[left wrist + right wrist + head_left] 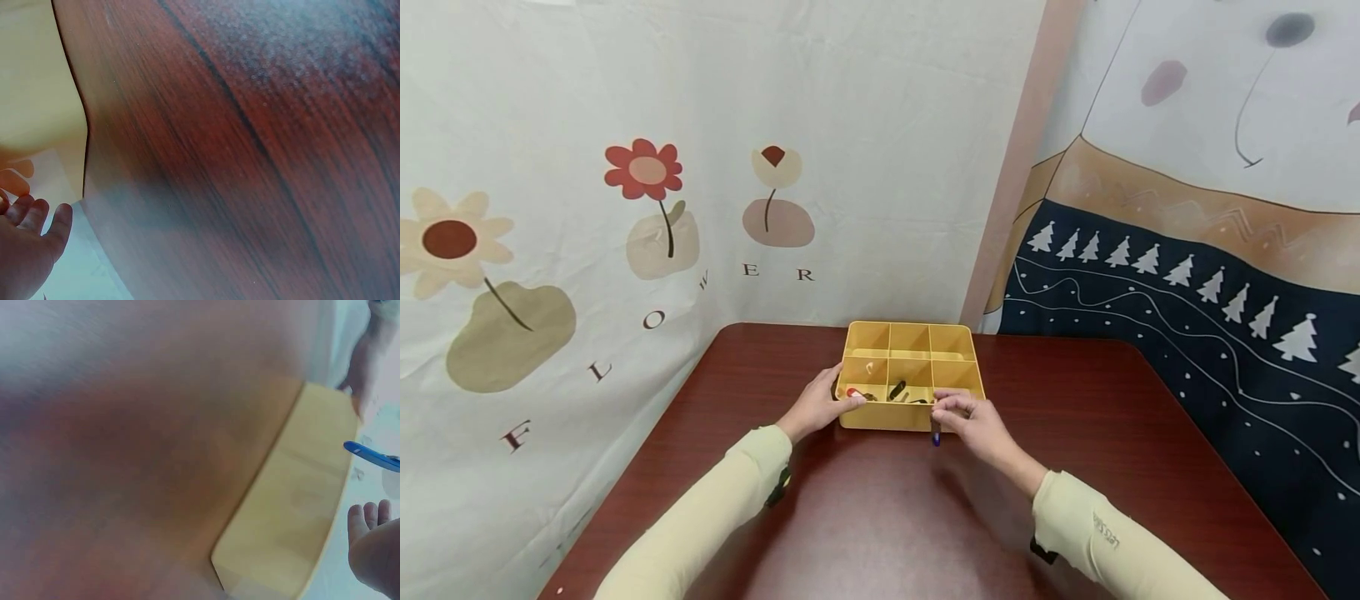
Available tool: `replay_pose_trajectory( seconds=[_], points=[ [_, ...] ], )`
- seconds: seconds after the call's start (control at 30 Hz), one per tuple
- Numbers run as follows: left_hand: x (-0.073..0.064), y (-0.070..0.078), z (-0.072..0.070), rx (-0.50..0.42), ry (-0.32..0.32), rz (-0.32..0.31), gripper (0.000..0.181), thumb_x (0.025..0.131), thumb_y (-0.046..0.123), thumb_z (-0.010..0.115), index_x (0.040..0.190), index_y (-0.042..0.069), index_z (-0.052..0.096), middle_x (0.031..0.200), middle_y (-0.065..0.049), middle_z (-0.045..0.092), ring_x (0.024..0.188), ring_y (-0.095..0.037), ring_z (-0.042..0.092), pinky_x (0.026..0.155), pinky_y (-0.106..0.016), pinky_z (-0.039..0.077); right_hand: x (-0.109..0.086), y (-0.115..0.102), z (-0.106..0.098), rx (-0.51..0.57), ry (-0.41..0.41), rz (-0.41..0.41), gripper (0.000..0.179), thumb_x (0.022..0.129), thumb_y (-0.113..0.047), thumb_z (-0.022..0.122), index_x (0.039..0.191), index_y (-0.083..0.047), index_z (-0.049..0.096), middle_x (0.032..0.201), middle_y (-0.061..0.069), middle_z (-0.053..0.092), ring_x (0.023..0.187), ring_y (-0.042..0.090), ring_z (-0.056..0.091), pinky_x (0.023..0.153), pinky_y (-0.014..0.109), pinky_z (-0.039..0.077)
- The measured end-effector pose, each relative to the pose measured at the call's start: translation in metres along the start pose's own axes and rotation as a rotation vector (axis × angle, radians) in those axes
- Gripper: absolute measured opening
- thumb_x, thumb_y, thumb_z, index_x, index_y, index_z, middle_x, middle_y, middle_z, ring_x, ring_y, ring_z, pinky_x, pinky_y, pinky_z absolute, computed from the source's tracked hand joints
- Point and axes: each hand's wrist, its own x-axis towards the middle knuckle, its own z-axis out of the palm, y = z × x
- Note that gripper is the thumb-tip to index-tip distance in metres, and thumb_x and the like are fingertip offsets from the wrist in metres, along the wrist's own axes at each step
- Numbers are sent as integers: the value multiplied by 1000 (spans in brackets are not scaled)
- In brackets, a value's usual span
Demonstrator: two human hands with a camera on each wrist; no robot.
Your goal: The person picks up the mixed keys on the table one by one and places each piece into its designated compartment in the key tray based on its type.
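A yellow box (887, 417) split into several compartments stands on the table. My left hand (817, 406) grips its front left corner, the thumb lying along the front rim. In the left wrist view, the fingers (59, 228) are against the yellow side wall. At the front right, my right hand (973, 423) pinches a slim blue object (374, 456), which hangs down before the box's front wall in the head view; its exact kind is unclear. A red-and-white piece (854, 392) lies in the front left compartment, and a small dark item (897, 389) in the front middle one.
The dark reddish wooden table (850, 517) reaches back to a wall hanging (880, 167) printed with flowers. A navy hanging (1187, 350) with white trees lies along the right side.
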Motion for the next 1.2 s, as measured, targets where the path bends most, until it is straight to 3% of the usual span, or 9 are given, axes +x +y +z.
replay_pose_trajectory(
  seconds=[0.2,0.47,0.8,1.2],
  points=[
    [1,0,1,-16,4,-5,89,87,34,78,154,2,30,149,-21,41,138,-37,38,111,-53,31,23,-6,-18,-26,159,88,19,92,-14,72,97,4,73,125,14,66,124,25,55,98,29,45],
    [0,-2,3,-15,5,4,91,86,37,78,154,1,30,148,-22,42,137,-37,39,110,-53,32,46,-3,-35,23,318,188,26,94,-15,70,110,5,70,129,16,62,122,24,52,94,29,45],
    [-1,-1,3,-2,12,7,91,85,37,79,154,2,31,148,-21,42,136,-37,39,110,-53,33,60,1,-41,28,358,245,28,97,-18,66,115,3,69,129,14,62,117,25,52,99,39,45],
    [-5,5,3,-6,15,2,90,85,37,80,154,3,33,148,-20,43,137,-37,39,111,-53,32,60,1,-49,0,368,290,32,98,-22,64,121,0,68,128,16,62,115,27,53,102,42,45]
  ],
)
